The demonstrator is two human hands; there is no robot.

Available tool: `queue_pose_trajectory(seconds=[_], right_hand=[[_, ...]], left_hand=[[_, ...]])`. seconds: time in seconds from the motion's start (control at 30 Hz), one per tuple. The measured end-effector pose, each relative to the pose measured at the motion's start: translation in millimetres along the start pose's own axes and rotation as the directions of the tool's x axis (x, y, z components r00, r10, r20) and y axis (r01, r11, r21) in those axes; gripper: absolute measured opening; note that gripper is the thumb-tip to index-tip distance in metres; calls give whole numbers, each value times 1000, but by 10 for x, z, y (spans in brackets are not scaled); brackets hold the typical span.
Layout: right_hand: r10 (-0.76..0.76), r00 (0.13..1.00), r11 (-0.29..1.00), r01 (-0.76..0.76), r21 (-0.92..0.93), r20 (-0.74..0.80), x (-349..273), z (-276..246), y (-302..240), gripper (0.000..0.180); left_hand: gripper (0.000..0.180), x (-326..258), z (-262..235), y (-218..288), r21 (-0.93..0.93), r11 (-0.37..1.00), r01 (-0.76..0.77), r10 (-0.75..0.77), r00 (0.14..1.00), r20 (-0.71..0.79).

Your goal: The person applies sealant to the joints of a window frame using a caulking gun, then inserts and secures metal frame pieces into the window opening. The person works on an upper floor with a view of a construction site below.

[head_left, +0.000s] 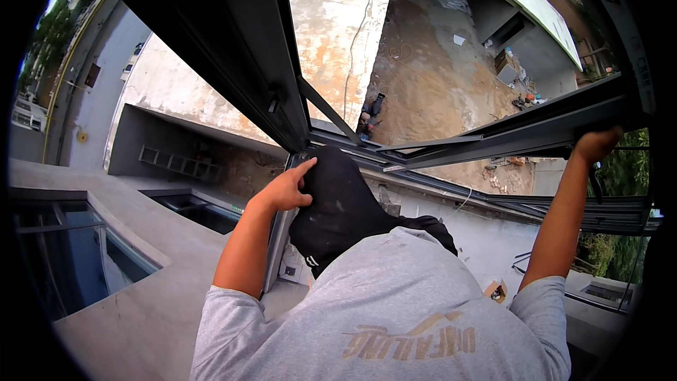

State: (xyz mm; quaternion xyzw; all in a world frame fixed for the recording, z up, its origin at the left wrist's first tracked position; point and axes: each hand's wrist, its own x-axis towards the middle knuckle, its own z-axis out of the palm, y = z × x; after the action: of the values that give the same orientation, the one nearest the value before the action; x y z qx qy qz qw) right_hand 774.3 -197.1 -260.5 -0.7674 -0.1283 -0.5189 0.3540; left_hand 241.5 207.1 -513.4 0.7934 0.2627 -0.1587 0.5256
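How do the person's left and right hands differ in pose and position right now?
Pose: the left hand is open with its index finger extended, while the right hand has its fingers largely hidden against the dark window frame, so its grip is unclear.
Position: the left hand is beside the black trousers; the right hand is out at the frame's far end.
Shared: both are bare.

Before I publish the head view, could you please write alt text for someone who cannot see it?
The wearer's right hand is against a dark window frame high above a yard, while the left hand is beside a knee in black trousers.
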Motion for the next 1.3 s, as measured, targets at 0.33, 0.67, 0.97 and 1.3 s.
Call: queue_pose_trajectory(seconds=[0.33,0.67,0.97,1.3], right_hand=[[66,998,996,-66,59,-1,-29,-25,-101,65],[41,999,999,-41,20,-19,-10,23,18,61],[-27,999,1000,27,14,-18,-3,37,68,58],[-156,987,986,158,-58,29,5,-9,177,46]], left_hand=[[75,-94,106,-86,-90,992,-88,77,990,-119],[59,-90,144,-168,-91,992,-87,71,984,-166],[48,-116,185,-127,-122,990,-73,48,979,-198],[22,-344,247,617,94,994,-48,78,934,-348]])
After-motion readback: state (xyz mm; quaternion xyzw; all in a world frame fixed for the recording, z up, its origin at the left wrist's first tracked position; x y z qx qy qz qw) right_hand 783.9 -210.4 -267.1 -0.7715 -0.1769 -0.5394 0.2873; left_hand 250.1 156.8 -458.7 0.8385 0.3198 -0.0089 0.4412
